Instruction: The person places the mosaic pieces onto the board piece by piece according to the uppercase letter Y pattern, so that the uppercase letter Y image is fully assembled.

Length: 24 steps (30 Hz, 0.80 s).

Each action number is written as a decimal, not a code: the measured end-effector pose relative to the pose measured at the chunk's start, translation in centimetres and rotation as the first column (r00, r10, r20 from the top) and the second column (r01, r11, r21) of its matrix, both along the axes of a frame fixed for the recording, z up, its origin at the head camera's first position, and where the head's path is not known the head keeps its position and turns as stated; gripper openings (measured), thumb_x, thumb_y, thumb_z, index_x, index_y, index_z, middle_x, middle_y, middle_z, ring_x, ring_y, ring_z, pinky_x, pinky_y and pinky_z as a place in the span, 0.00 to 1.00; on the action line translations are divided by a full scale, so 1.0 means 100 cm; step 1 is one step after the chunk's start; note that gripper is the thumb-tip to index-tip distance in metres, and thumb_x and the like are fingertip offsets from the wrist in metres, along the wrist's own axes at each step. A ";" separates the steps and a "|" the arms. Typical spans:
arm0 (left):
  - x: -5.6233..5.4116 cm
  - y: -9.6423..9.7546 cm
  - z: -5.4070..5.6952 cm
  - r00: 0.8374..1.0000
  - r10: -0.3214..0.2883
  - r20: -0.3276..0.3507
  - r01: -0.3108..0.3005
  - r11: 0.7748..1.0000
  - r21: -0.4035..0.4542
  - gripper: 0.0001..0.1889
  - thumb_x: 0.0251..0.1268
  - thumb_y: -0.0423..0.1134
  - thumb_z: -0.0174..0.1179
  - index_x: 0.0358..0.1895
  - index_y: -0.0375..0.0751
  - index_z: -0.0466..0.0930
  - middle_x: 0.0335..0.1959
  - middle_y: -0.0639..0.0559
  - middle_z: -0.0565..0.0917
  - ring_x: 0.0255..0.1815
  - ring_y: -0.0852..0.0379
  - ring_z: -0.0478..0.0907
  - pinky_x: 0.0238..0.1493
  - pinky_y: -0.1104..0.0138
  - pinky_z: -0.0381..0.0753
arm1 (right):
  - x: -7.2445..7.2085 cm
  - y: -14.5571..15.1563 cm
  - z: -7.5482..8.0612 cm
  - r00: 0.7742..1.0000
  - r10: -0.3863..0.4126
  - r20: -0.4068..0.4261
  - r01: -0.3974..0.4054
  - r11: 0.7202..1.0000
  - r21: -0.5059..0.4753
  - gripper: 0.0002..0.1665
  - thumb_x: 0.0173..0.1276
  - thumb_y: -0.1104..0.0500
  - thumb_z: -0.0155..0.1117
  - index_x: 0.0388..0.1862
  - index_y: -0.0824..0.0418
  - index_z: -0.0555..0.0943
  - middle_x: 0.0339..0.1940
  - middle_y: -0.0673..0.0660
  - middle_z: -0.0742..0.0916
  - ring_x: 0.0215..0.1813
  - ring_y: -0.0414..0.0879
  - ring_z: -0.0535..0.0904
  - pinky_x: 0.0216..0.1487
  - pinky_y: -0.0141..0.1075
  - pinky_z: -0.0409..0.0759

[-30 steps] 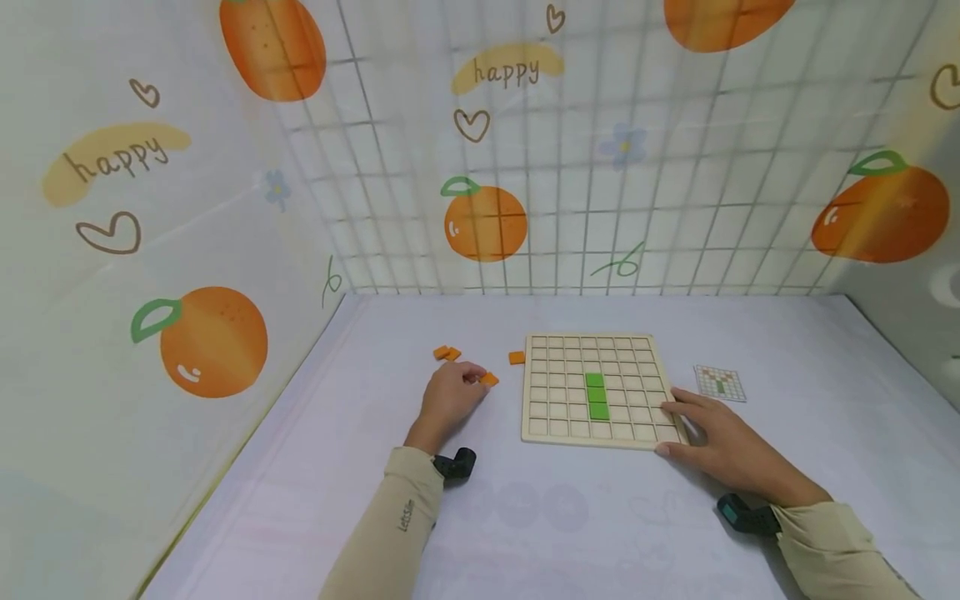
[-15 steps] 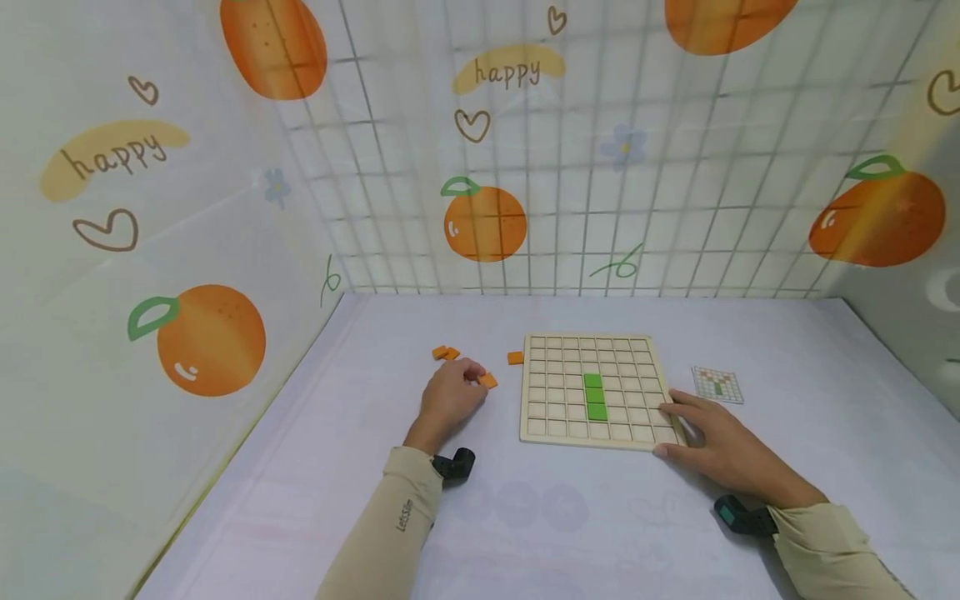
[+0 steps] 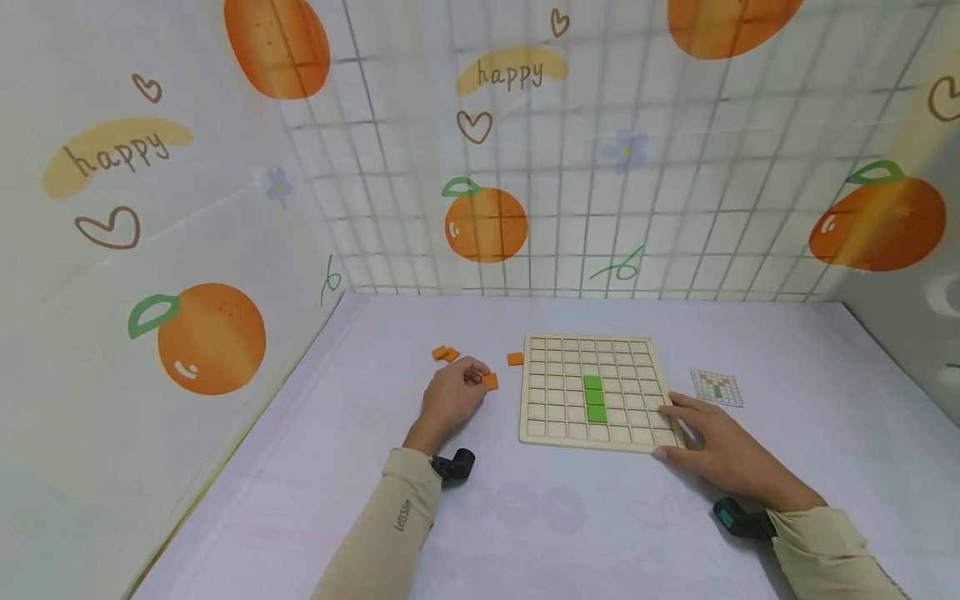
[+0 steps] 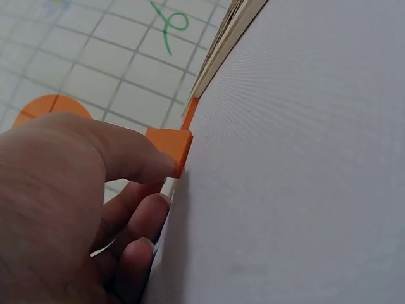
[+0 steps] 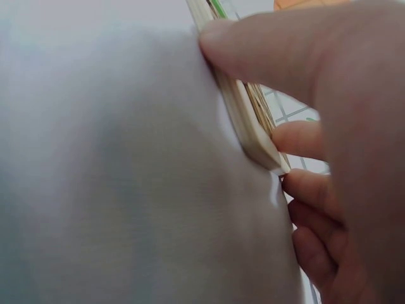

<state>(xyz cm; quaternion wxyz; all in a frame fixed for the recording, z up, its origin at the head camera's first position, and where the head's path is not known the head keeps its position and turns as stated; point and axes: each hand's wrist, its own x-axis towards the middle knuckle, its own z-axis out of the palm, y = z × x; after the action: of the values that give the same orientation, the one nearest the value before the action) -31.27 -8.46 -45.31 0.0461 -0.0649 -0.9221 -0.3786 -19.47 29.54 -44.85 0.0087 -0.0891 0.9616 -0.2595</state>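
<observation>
My left hand (image 3: pixel 452 397) pinches a square orange tile (image 3: pixel 491 382) by its edge, left of the wooden grid board (image 3: pixel 553 435). In the left wrist view the thumb lies against that tile, and the fingertips stay low by the tabletop. The board carries a short column of green tiles (image 3: pixel 594 399) in its middle cells. At the board's near right corner, my right hand (image 3: pixel 716 437) holds the edge. Its thumb is on the near side and its fingers on the right side, as the right wrist view also shows.
One loose orange tile (image 3: pixel 515 359) lies beside the board's left edge. Farther left, more orange tiles (image 3: pixel 445 353) overlap in a small pile. A small card (image 3: pixel 717 387) with a coloured grid pattern lies right of the board. A printed curtain stands behind the white tabletop (image 3: pixel 600 533).
The orange tile has turned a little between my left fingers, its face now squarer to the head view. My right hand stays at the board's corner.
</observation>
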 end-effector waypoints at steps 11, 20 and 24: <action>-0.002 0.004 -0.003 0.999 0.032 0.023 -0.038 0.954 0.296 0.09 0.60 0.33 0.62 0.42 0.51 0.85 0.37 0.51 0.80 0.31 0.54 0.80 0.33 0.63 0.80 | 0.002 0.004 -0.001 0.999 0.020 -0.026 -0.021 0.999 -0.025 0.50 0.61 0.31 0.68 0.68 0.65 0.74 0.75 0.71 0.66 0.74 0.72 0.57 0.66 0.69 0.56; -0.002 0.005 -0.002 0.997 0.007 0.077 -0.037 0.919 0.393 0.10 0.64 0.32 0.61 0.46 0.46 0.86 0.41 0.48 0.79 0.33 0.55 0.84 0.36 0.65 0.84 | 0.001 0.005 -0.002 0.999 0.032 -0.041 -0.033 0.999 -0.023 0.49 0.62 0.31 0.68 0.69 0.65 0.74 0.75 0.70 0.66 0.74 0.71 0.57 0.66 0.68 0.57; -0.001 0.006 0.000 0.996 -0.019 0.087 -0.020 0.904 0.427 0.10 0.67 0.32 0.60 0.47 0.45 0.85 0.42 0.46 0.79 0.35 0.55 0.85 0.38 0.65 0.84 | 0.000 0.006 -0.001 0.999 0.031 -0.040 -0.031 0.999 -0.022 0.49 0.61 0.31 0.68 0.69 0.65 0.74 0.75 0.70 0.66 0.74 0.71 0.57 0.67 0.68 0.57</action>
<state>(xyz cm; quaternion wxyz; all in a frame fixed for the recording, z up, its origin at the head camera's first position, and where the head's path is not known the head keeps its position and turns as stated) -31.33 -7.90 -45.30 0.0180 -0.0362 -0.8181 -0.5737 -19.49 30.11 -44.92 -0.0072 -0.1092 0.9571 -0.2684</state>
